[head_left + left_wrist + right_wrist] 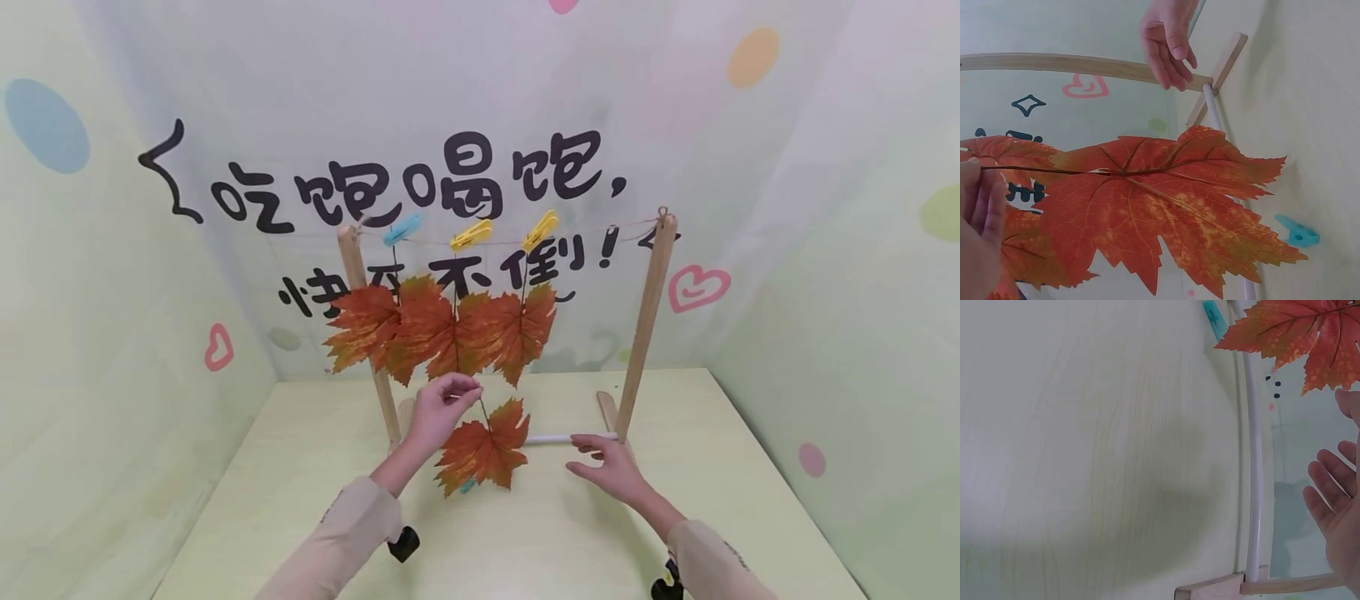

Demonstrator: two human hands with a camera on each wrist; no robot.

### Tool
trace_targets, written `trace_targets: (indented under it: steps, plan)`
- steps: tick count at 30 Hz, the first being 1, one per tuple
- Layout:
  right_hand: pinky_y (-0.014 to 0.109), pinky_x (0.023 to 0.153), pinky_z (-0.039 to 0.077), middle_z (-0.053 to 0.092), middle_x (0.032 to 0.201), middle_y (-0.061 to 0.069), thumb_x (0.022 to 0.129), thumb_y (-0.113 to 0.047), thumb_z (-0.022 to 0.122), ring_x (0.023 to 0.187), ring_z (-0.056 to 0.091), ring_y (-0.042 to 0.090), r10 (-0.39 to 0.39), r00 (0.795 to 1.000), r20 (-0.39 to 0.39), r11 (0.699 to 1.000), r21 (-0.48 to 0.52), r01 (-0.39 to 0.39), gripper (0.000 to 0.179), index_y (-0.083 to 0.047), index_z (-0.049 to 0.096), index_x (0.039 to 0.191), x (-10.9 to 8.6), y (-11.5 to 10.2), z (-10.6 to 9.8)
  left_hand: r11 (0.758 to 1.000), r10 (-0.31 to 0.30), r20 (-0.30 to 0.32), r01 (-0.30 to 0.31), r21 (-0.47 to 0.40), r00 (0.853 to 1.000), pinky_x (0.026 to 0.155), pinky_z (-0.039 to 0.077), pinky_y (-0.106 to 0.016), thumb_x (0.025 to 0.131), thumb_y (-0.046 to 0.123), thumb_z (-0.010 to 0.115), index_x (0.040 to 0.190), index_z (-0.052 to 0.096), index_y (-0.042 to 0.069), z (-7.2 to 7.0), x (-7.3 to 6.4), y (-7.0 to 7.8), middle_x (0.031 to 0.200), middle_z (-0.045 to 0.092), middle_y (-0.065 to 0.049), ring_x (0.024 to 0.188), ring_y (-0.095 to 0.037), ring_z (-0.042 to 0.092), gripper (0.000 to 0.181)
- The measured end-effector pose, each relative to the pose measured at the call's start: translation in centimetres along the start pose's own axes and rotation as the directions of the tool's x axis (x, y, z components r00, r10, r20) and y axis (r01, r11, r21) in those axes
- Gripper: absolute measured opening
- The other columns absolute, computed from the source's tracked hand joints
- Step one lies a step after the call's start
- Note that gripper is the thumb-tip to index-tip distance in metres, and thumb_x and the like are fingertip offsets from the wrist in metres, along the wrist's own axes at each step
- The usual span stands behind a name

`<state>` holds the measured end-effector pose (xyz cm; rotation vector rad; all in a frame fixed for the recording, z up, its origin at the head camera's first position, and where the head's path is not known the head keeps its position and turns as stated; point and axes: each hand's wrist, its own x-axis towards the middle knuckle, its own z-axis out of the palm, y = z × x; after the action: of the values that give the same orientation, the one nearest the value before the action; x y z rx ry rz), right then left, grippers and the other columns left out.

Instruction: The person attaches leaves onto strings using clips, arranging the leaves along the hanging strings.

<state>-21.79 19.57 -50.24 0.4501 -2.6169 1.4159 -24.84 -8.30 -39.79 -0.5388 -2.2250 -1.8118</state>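
Note:
My left hand (444, 408) pinches the thin dark stem of an orange-red maple leaf (486, 450), which hangs below the fingertips in the head view. In the left wrist view this leaf (1147, 194) spreads wide from its stem. My right hand (609, 468) holds nothing; its fingers are relaxed, near the white rod (551, 439) and to the right of the leaf. Behind the left hand, several similar leaves (453, 333) hang from a string, held by a blue clothespin (403, 228) and two yellow clothespins (472, 236). Another blue clothespin (1297, 231) lies on the table, partly hidden by the leaf in the head view.
A wooden frame has a left post (367, 333) and a right post (647, 325), with the string (585, 231) tied between their tops. It stands on a pale table (300, 500). A printed fabric wall (450, 75) rises behind.

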Motion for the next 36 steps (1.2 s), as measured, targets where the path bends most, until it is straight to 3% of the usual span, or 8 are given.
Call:
trace_targets:
  steps: [2, 6, 11, 18, 24, 29, 36]
  plan:
    - [0.044, 0.078, 0.048, 0.063, 0.105, 0.02, 0.077, -0.013, 0.072, 0.094, 0.059, 0.033, -0.011, 1.0, 0.011, 1.0, 0.0, 0.011, 0.041, 0.006, 0.059, 0.111, 0.3, 1.3, 1.1, 1.0, -0.011, -0.006, 0.011, 0.013, 1.0, 0.065, 0.051, -0.018, 0.083, 0.003, 0.064, 0.089, 0.065, -0.004, -0.9, -0.3, 0.9, 0.085, 0.065, -0.016, 0.073, -0.01, 0.06, 0.009]
    - [0.047, 0.079, 0.048, 0.062, 0.107, 0.018, 0.078, -0.018, 0.071, 0.096, 0.058, 0.032, -0.037, 0.997, 0.066, 0.999, -0.01, 0.038, 0.046, 0.006, 0.057, 0.114, 0.7, 2.1, 3.2, 1.0, 0.021, -0.025, -0.021, 0.001, 0.999, 0.063, 0.051, -0.018, 0.082, 0.001, 0.064, 0.088, 0.064, -0.006, -2.6, -0.7, 0.7, 0.084, 0.064, -0.018, 0.071, -0.008, 0.059, 0.008]
    - [0.046, 0.08, 0.047, 0.061, 0.11, 0.019, 0.079, -0.023, 0.07, 0.098, 0.057, 0.032, -0.07, 0.987, 0.146, 0.997, -0.012, 0.073, 0.05, 0.006, 0.055, 0.116, 0.8, 1.9, 5.7, 0.999, 0.027, -0.061, -0.025, 0.036, 0.998, 0.063, 0.051, -0.018, 0.082, 0.007, 0.065, 0.089, 0.065, -0.002, -4.9, -1.2, -1.2, 0.083, 0.065, -0.013, 0.072, -0.006, 0.06, 0.011]
    - [0.044, 0.08, 0.047, 0.059, 0.112, 0.02, 0.08, -0.015, 0.068, 0.098, 0.056, 0.034, -0.14, 0.972, 0.186, 0.99, 0.003, 0.142, 0.045, 0.007, 0.054, 0.117, 0.9, 1.7, 8.3, 0.998, -0.029, -0.152, 0.037, 0.055, 0.988, 0.063, 0.052, -0.02, 0.081, 0.014, 0.068, 0.09, 0.065, 0.0, -7.4, -2.2, -2.9, 0.084, 0.065, -0.007, 0.072, -0.008, 0.06, 0.016]
    - [0.046, 0.082, 0.047, 0.058, 0.114, 0.019, 0.078, -0.013, 0.07, 0.101, 0.055, 0.035, -0.162, 0.967, 0.195, 0.986, -0.008, 0.166, 0.046, 0.006, 0.054, 0.117, 1.2, 1.5, 10.3, 0.997, -0.072, -0.203, 0.078, 0.021, 0.976, 0.064, 0.052, -0.019, 0.081, 0.007, 0.067, 0.089, 0.064, -0.004, -8.6, -2.8, -2.1, 0.083, 0.066, -0.006, 0.073, -0.007, 0.061, 0.014]
    - [0.046, 0.088, 0.044, 0.055, 0.119, 0.018, 0.078, -0.016, 0.071, 0.106, 0.053, 0.035, -0.136, 0.964, 0.23, 0.989, -0.018, 0.143, 0.05, 0.004, 0.052, 0.12, 1.7, 1.4, 11.9, 0.997, -0.072, -0.212, 0.077, 0.015, 0.975, 0.062, 0.052, -0.019, 0.08, -0.004, 0.064, 0.089, 0.063, -0.009, -8.9, -3.7, -0.8, 0.082, 0.065, -0.015, 0.071, -0.012, 0.061, 0.01]
    - [0.047, 0.094, 0.039, 0.054, 0.121, 0.018, 0.077, -0.013, 0.071, 0.113, 0.049, 0.035, -0.145, 0.961, 0.237, 0.985, -0.053, 0.161, 0.051, 0.005, 0.051, 0.12, 2.6, 1.2, 13.9, 0.995, -0.075, -0.216, 0.087, 0.047, 0.974, 0.062, 0.052, -0.02, 0.081, -0.004, 0.064, 0.088, 0.063, -0.009, -9.1, -4.5, -0.7, 0.082, 0.064, -0.019, 0.069, -0.004, 0.058, 0.009]
